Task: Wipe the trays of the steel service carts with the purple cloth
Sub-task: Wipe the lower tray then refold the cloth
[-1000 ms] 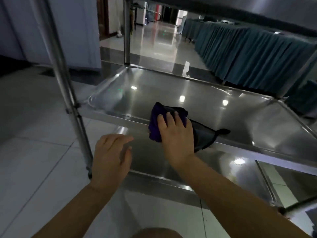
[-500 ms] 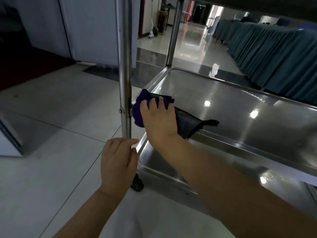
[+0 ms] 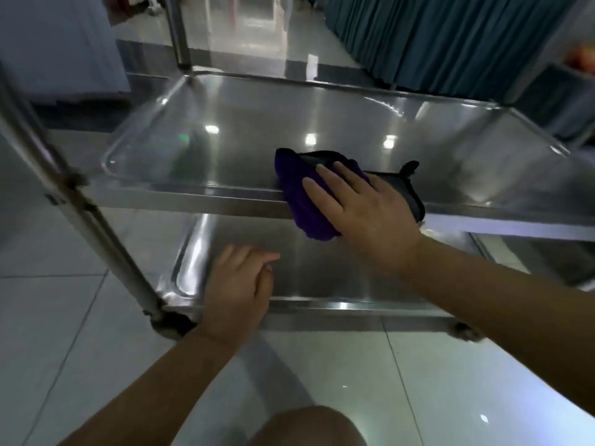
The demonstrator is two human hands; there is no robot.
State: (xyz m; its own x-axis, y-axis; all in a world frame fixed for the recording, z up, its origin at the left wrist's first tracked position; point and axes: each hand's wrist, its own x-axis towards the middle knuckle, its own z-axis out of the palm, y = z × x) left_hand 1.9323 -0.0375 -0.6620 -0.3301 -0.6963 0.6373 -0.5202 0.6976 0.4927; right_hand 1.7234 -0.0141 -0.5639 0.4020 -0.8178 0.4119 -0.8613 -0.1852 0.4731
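A steel service cart fills the view, with a shiny middle tray [image 3: 244,123] and a lower tray [image 3: 338,272] beneath it. The purple cloth [image 3: 299,194], dark on its far side, drapes over the middle tray's near rim. My right hand [image 3: 363,210] presses flat on the cloth with straight fingers. My left hand [image 3: 238,291] hovers over the lower tray's near left corner, fingers relaxed and holding nothing.
A steel post [image 3: 80,201] slants down the cart's near left corner to a caster [image 3: 174,326]; another caster [image 3: 463,331] is at right. Teal-skirted tables [image 3: 450,37] line the far right. Glossy tiled floor [image 3: 80,349] surrounds the cart. My knee [image 3: 306,426] shows at the bottom.
My right hand has slid the cloth rightward from the tray's left corner by the post to the middle of the near rim. My left hand left the post area and now hangs over the lower tray.
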